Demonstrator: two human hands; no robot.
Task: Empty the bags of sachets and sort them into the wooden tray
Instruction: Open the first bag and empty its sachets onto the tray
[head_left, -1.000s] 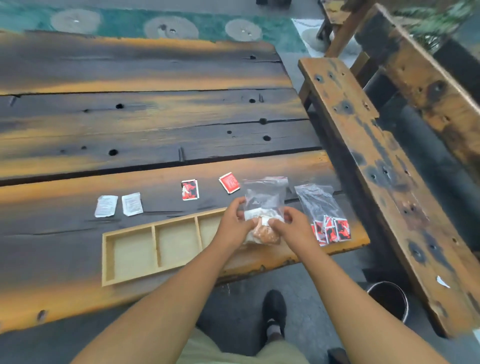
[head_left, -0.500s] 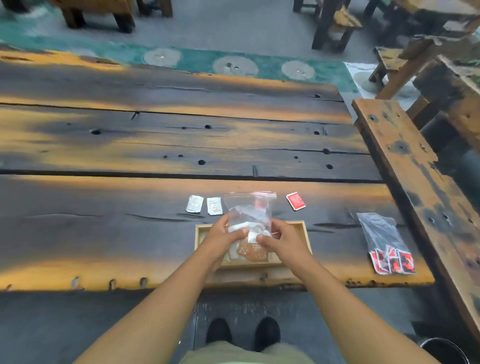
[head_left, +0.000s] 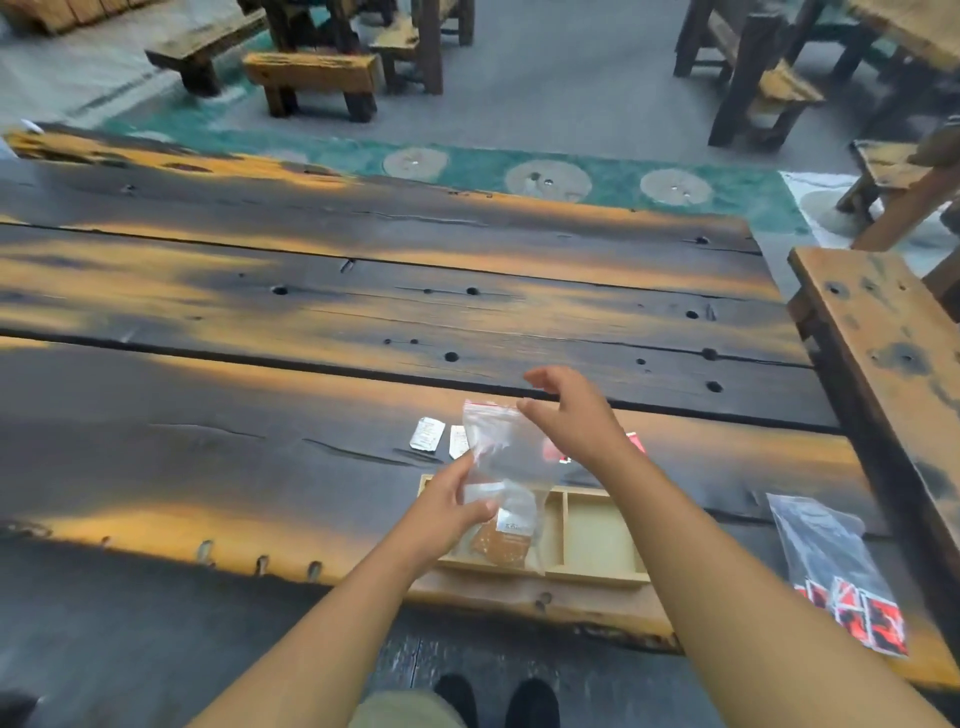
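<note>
Change since the earlier frame: right hand has left the lower part of the held bag and risen to its top edge. The left hand keeps its hold lower down. The view has also pulled back.

Table: dark planks. The tray sits at its near edge and serves as reference for all positions.

Second bag: flat on the table, well to the right of the tray, red packets bunched at its near end. Not yet emptied.

Held bag: upright, its bottom over the tray just left of the right-hand divider. The contents, a brown sachet and a white one, have sunk to the bottom. Judgement: it is held over the tray so that whatever drops out lands inside.

Right hand: thumb and fingers apart, curved by the bag's red-striped mouth. Cannot tell whether a fingertip touches it. Judgement: reaching to open the seal.

Left hand: clamped on the bag's left side, thumb across the front, steadying it.

Loose white sachets: two, just beyond the tray's far left corner. One loose red sachet lies beyond its far edge, partly hidden by the right forearm. The tray's right compartment shows bare.
</note>
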